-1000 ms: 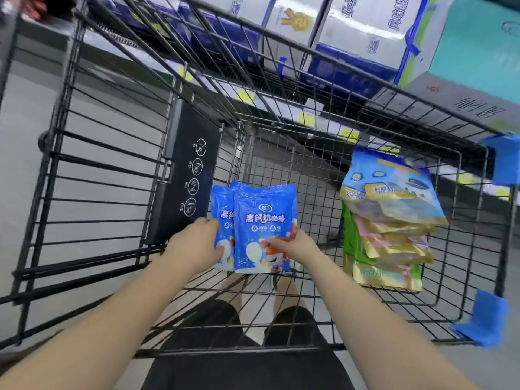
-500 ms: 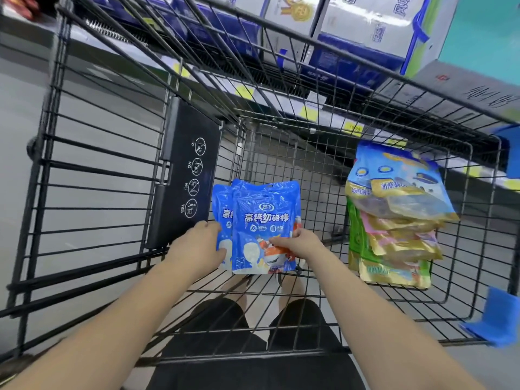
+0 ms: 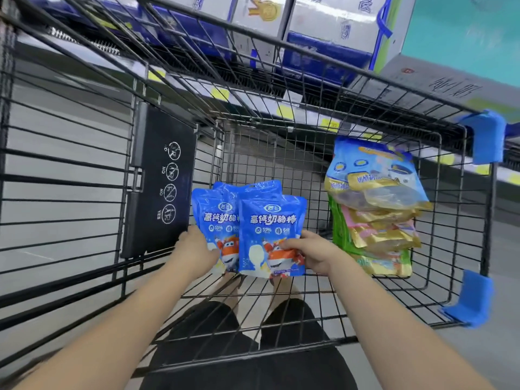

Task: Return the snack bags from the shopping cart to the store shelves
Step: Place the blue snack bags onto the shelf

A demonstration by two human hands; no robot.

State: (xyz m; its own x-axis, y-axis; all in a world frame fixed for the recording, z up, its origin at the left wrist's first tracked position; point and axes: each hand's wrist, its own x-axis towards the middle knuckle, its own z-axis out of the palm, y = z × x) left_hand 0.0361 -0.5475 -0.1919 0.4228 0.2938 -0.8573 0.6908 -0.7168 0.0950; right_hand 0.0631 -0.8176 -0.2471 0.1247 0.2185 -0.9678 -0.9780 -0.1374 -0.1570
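Gripped in the right hand [image 3: 312,254]: front blue cheese-stick bag [image 3: 271,232]; in the left hand [image 3: 197,249]: rear blue bags [image 3: 216,218], all upright inside the shopping cart [image 3: 281,294]. Stacked near the right wall: mixed snack bags [image 3: 374,209]. Beyond: boxed shelves [image 3: 323,32].

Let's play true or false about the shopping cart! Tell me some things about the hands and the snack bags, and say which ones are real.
1. Both hands hold blue snack bags. True: the left hand and the right hand each grip the blue bags.
2. The blue bags are already on a shelf. False: they are inside the shopping cart.
3. A stack of mixed-colour bags lies on the cart's right side. True.
4. The black panel is on the cart's right wall. False: it is on the left wall.
5. The cart's corner bumpers are red. False: they are blue.
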